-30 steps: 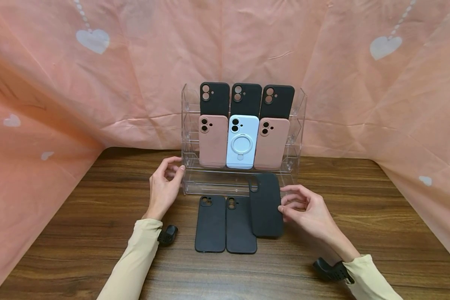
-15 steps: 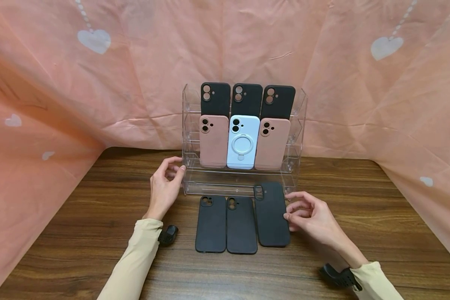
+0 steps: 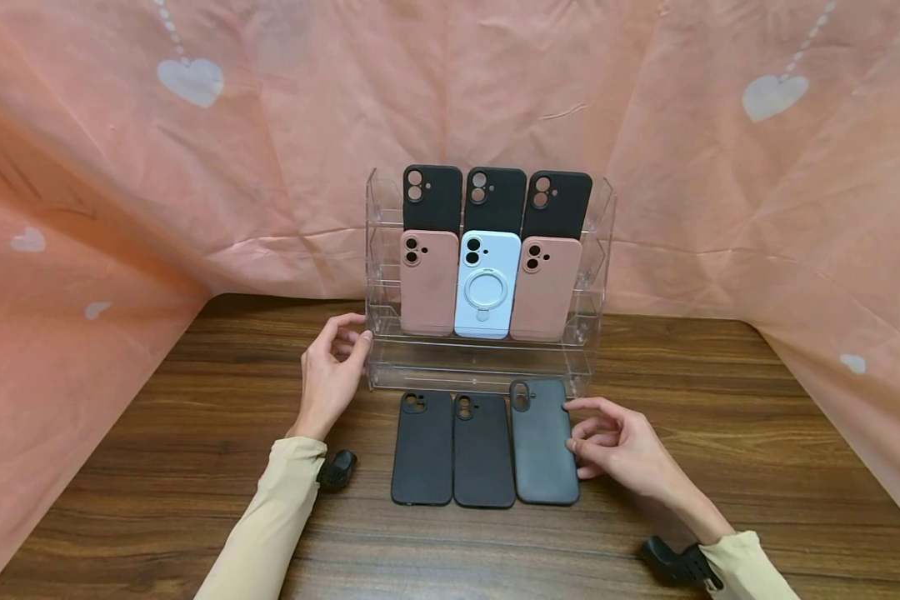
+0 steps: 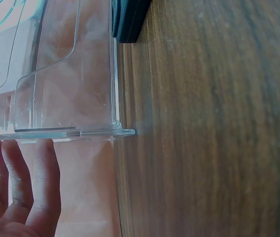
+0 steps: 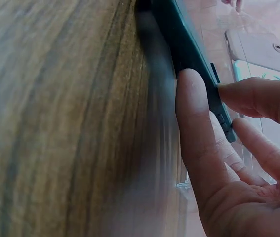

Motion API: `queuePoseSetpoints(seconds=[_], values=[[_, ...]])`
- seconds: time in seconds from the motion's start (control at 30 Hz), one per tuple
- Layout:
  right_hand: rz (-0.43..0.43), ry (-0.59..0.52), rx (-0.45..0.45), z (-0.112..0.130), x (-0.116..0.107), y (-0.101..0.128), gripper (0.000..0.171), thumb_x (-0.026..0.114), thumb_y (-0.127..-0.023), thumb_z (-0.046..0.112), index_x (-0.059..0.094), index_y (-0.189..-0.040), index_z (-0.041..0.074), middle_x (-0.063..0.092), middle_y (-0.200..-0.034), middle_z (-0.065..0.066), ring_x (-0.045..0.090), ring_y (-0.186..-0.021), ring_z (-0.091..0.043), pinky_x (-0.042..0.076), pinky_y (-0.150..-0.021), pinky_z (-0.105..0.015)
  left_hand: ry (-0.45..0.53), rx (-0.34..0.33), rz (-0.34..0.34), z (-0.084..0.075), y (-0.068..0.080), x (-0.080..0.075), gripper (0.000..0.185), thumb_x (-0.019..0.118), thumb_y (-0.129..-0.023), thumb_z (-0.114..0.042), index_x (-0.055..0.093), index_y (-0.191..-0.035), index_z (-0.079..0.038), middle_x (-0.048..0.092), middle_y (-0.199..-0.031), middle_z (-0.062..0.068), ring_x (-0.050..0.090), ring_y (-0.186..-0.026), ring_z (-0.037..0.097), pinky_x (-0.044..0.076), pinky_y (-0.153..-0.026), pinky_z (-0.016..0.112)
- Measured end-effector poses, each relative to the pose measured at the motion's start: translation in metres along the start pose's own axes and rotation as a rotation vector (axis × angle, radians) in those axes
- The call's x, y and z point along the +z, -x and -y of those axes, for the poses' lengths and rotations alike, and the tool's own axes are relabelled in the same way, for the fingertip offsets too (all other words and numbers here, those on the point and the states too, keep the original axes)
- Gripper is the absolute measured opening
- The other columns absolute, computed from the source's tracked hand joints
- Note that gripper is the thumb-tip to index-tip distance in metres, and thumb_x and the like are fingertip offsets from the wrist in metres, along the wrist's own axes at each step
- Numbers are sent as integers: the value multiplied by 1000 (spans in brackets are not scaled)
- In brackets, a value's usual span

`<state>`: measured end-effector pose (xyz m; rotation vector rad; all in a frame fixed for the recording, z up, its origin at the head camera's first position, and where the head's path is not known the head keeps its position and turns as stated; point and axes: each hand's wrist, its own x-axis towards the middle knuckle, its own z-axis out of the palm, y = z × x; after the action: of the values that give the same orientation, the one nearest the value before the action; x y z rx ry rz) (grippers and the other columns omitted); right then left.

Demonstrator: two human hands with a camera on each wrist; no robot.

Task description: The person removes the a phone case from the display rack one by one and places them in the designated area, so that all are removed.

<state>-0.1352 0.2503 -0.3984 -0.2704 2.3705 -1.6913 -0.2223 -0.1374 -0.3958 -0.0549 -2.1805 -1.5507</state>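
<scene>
My right hand (image 3: 607, 442) pinches the right edge of a black phone case (image 3: 546, 450); in the right wrist view fingertips press both faces of the case (image 5: 191, 49). Its bottom lines up with the two other black cases lying to its left, the middle case (image 3: 483, 458) and the left case (image 3: 422, 454). My left hand (image 3: 330, 371) touches the left side of a clear acrylic display rack (image 3: 435, 379); in the left wrist view fairly straight fingers (image 4: 43, 173) meet the side panel's outer face.
Three black cases (image 3: 432, 200) stand along the rack's upper tier. Below them are a pink case (image 3: 427, 292), a white case with a ring (image 3: 486, 321) and another pink case (image 3: 546, 292). Wooden tabletop (image 3: 195, 467) lies around; pink cloth (image 3: 285, 167) hangs behind and at both sides.
The right hand has brought the black case down and slightly right, from overlapping the middle case to beside it in the row. The left hand has stayed on the rack.
</scene>
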Motion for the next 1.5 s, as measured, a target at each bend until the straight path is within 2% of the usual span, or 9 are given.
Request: queuePoseSetpoints(seconds=[0.2,0.5,0.73,1.03,1.23,1.33,1.5], values=[[40,-9,22,-2,-1,1,54,71,-92,0,49,-142,-5,66,-98,-17,72,-77,-13,66,-65,-41,20,32,6,1,1,-2,21,71,-97,-16,72,-118,-18,66,-88,11,69,-70,26,57,-51,20],[61,5,98,-5,0,0,52,68,-94,4,50,-143,-2,68,-102,-16,73,-81,-15,66,-67,-40,23,46,5,1,1,-2,21,70,-97,-17,72,-118,-17,67,-88,12,69,-71,26,57,-52,20],[80,72,80,-2,0,-2,50,68,-95,6,51,-141,-5,70,-101,-19,73,-83,-16,66,-64,-38,24,48,2,2,1,-1,21,71,-97,-14,72,-117,-17,66,-86,11,68,-69,24,57,-51,21],[12,256,52,0,8,-4,39,71,-92,5,62,-129,-2,70,-86,-9,70,-65,-13,63,-55,-32,17,50,4,2,2,-1,21,71,-97,-15,72,-117,-17,67,-86,11,68,-68,27,56,-51,21],[2,269,51,2,10,-5,39,71,-92,5,62,-129,-2,69,-84,-8,69,-63,-14,62,-52,-31,15,48,4,2,1,-2,20,70,-97,-16,72,-117,-17,67,-87,11,68,-69,32,56,-51,20],[-11,280,49,3,9,-5,37,71,-93,8,63,-129,-1,70,-84,-8,69,-63,-14,62,-53,-30,14,46,5,2,2,-2,20,70,-97,-18,72,-118,-18,67,-87,11,69,-70,31,56,-51,20],[-91,293,-9,6,4,-5,33,72,-94,8,65,-125,0,70,-84,-10,70,-66,-13,63,-55,-29,16,40,7,2,1,-2,20,70,-97,-19,72,-118,-18,67,-87,11,68,-69,26,57,-52,20]])
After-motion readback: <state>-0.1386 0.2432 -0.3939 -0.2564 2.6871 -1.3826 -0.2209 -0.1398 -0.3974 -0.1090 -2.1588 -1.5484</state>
